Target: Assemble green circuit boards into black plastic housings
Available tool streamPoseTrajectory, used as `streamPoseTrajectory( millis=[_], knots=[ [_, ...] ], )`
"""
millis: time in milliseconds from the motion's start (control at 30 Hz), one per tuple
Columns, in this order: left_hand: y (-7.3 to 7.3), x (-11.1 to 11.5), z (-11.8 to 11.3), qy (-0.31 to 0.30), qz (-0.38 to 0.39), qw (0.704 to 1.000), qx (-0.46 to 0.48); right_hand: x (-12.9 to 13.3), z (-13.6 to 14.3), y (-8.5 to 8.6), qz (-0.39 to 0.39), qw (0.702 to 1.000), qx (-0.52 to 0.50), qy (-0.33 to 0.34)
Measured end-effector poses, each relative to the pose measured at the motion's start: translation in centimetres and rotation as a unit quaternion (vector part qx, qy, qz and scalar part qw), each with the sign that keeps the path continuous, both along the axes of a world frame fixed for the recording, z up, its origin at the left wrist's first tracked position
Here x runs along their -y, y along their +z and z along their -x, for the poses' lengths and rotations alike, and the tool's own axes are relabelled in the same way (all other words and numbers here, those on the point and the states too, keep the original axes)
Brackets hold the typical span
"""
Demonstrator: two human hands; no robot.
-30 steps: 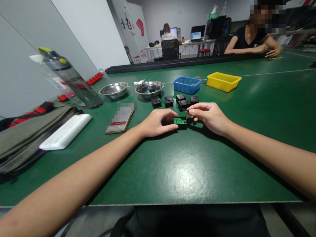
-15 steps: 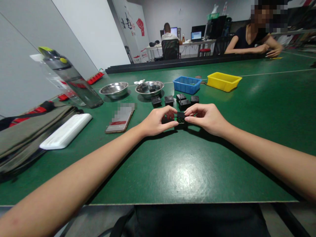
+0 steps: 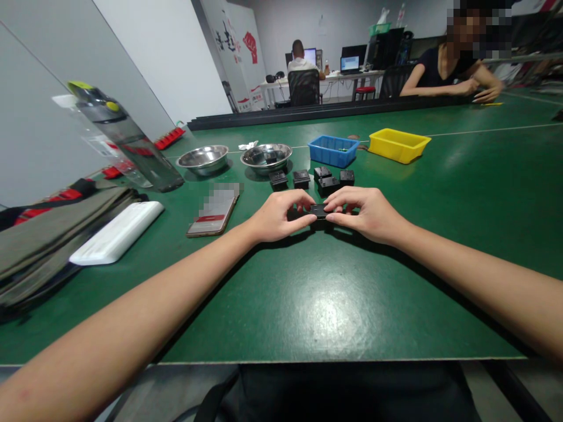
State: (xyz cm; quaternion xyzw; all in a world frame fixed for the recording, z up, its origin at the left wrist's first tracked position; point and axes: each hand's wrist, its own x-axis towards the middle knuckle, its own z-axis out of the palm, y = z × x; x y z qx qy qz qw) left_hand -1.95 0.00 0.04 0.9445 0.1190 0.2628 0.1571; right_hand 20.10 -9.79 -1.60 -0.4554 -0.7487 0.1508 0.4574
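Observation:
Between my two hands, close to the green tabletop, is a small black plastic case (image 3: 319, 211) with its black cover on top. The fingers and thumb of my left hand (image 3: 281, 217) grip its left side. On the right side, my right hand (image 3: 367, 214) pinches the case with thumb and fingertips. The circuit board inside is hidden under the cover. Just behind my hands stand several similar black cases (image 3: 328, 186), some stacked or side by side.
Two steel bowls (image 3: 203, 159) stand at the back, left of a blue bin (image 3: 333, 151) and a yellow bin (image 3: 399, 145). A phone (image 3: 214, 212), a white power bank (image 3: 116, 233), a bag (image 3: 53, 234) and a water bottle (image 3: 132, 140) lie leftward. A person (image 3: 448, 70) sits across the table.
The black cover has come down onto the case and now hides the green circuit board. My right hand has shifted slightly left and down; the left hand has barely moved.

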Motion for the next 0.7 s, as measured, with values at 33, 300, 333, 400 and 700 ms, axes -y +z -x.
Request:
streamPoseTrajectory(
  millis=[33,300,333,400,700],
  knots=[
    [0.02,0.02,-0.01,-0.001,-0.004,1.000,0.000,0.03,0.01,0.05,0.001,1.000,0.005,0.001],
    [0.29,-0.03,0.11,0.005,-0.008,1.000,-0.017,0.21,0.08,0.37,0.001,0.999,0.034,0.001],
    [0.28,-0.05,0.11,0.003,-0.010,1.000,-0.016,0.22,0.08,0.38,-0.001,0.999,0.038,0.001],
    [0.25,-0.08,0.09,-0.002,-0.010,1.000,-0.017,0.22,0.06,0.38,-0.005,0.999,0.043,0.002],
    [0.16,0.01,0.16,0.008,0.002,1.000,-0.026,0.22,0.02,0.45,-0.012,0.998,0.056,0.005]
  ],
)
